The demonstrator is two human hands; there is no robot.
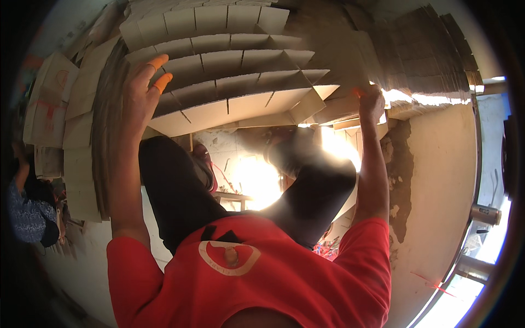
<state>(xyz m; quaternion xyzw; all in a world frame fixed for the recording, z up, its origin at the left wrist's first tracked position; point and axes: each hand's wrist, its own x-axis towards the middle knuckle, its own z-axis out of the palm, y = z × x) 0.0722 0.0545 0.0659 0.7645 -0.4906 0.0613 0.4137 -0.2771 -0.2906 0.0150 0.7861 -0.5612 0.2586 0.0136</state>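
L hand (142, 90) nr cardbd grid (246, 105); cardbd stacks (418, 60) both sides.

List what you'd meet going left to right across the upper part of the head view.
Stacked cardboard → left hand with orange fingertip covers → slotted cardboard divider grid → right hand → large pile of cardboard sheets.

The pale floor (82, 273) is broken by white glare (256, 183); at right, a tan surface (440, 164) is marked by a dark patch (403, 191) and edged by bright daylight (456, 309).
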